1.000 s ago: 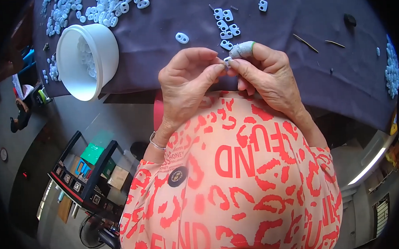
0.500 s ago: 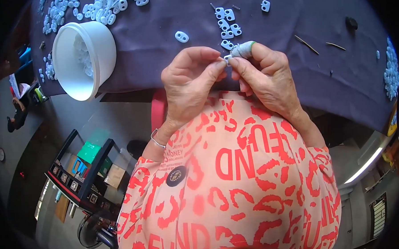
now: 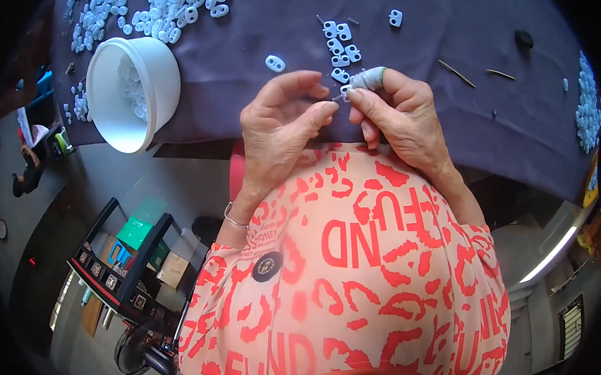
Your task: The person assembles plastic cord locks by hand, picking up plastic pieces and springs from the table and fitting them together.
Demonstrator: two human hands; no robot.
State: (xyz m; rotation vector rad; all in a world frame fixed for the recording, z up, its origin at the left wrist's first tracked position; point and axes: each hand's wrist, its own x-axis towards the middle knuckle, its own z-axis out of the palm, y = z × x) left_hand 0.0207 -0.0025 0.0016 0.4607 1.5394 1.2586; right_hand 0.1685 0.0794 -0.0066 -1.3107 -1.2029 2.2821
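My right hand (image 3: 405, 119), its index finger wrapped in pale tape, pinches a small white cord-lock piece (image 3: 346, 89) between thumb and fingertip. A thin metal spring (image 3: 337, 98) pokes out of that piece toward the left. My left hand (image 3: 280, 114) is just beside the spring's free end, thumb and index finger parted and holding nothing I can see. Several similar white cord-lock pieces (image 3: 340, 76) lie in a cluster beyond my fingers, with a loose spring (image 3: 353, 21) near them. A white oval two-hole piece (image 3: 275, 63) rests left of the cluster.
A white tub (image 3: 165, 86) lies tipped at the left, small white parts inside. Heaps of white oval pieces (image 3: 172, 12) cover the far left of the dark cloth (image 3: 233, 29). Two thin sticks (image 3: 456, 73) and a dark lump (image 3: 523, 40) are at the right, before another pale heap (image 3: 589, 108).
My left fingers have let go and drawn back left from the white piece, uncovering the spring in it. My right hand keeps its pinch. The view has shifted slightly.
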